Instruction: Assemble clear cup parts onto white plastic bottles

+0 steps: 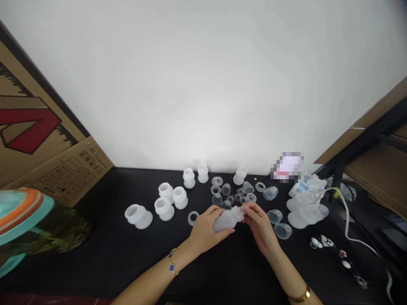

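My left hand [205, 232] is wrapped round a translucent white baby bottle [224, 220], which lies tilted with its ridged neck toward the right. At the bottle's mouth, the fingers of my right hand [260, 226] are pinched together; what is between them is hidden. Just beyond both hands lie clear bottle nipples [226, 189], clear rings [251, 198] and clear dome caps [275, 216]. A single ring [193, 218] rests beside my left hand. Several open white bottles [164, 209] stand to the left, and one [139, 216] is tipped over.
Two capped bottles [307, 216] lie on the right, near a white cable [346, 224] and a beaded string [333, 250]. A large jar [47, 220] with a teal and orange lid is at the left, before a cardboard box [76, 173]. A phone [288, 164] leans on the back wall.
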A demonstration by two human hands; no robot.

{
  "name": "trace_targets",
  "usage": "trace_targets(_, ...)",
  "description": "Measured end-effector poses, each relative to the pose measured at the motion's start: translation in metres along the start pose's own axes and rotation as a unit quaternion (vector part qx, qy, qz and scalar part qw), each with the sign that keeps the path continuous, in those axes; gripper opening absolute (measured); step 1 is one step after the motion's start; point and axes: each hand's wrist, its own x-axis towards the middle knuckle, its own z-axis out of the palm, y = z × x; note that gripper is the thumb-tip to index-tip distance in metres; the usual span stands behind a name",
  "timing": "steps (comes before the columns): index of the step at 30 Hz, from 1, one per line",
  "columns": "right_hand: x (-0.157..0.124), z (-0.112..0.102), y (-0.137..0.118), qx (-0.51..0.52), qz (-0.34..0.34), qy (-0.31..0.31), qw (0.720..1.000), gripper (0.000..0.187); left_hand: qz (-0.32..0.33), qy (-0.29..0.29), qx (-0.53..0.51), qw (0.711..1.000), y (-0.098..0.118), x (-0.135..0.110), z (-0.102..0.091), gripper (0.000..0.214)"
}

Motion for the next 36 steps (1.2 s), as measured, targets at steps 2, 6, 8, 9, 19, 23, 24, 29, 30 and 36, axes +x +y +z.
trace_targets(2,0.0002,-0.0003,0.0005,0.000,0.001,0.006,1.000,0.019,0.000,0.000,-0.002,1.000,0.0002,-0.0001,-0.0005,0.045)
trace_targets(6,0.0009,-0.0013,0.0018,-0.015,0.009,0.020,1.000,0.022,-0.003,-0.001,-0.002,1.000,0.0005,-0.0004,-0.0010,0.044)
trace_targets(8,0.0011,-0.0016,0.0022,-0.019,0.008,0.025,0.999,0.022,-0.003,-0.003,0.000,1.000,0.0002,-0.0003,-0.0008,0.045)
trace_targets(9,0.0011,-0.0015,0.0022,-0.020,0.006,0.026,0.999,0.022,-0.001,-0.003,0.000,1.000,-0.0001,-0.0003,-0.0005,0.045)
trace_targets(19,0.0004,-0.0013,0.0023,-0.012,-0.001,0.022,1.000,0.022,0.002,-0.008,-0.003,1.000,-0.0003,-0.0004,0.0000,0.045)
trace_targets(23,-0.0001,-0.0020,0.0033,-0.008,-0.001,0.015,1.000,0.021,0.007,-0.007,-0.006,1.000,0.0004,-0.0011,0.0000,0.046)
trace_targets(24,-0.0003,-0.0019,0.0032,-0.007,-0.001,0.013,1.000,0.021,0.008,-0.007,-0.006,1.000,0.0005,-0.0013,0.0000,0.047)
trace_targets(29,-0.0012,-0.0007,0.0022,0.001,0.001,0.012,1.000,0.023,0.012,-0.008,-0.007,1.000,0.0012,-0.0019,-0.0003,0.046)
trace_targets(30,-0.0012,-0.0008,0.0022,0.001,0.002,0.013,1.000,0.023,0.011,-0.008,-0.008,1.000,0.0013,-0.0019,-0.0004,0.047)
trace_targets(36,0.0002,-0.0015,0.0036,0.002,0.009,0.005,1.000,0.023,0.014,-0.007,-0.015,1.000,0.0014,-0.0017,0.0000,0.047)
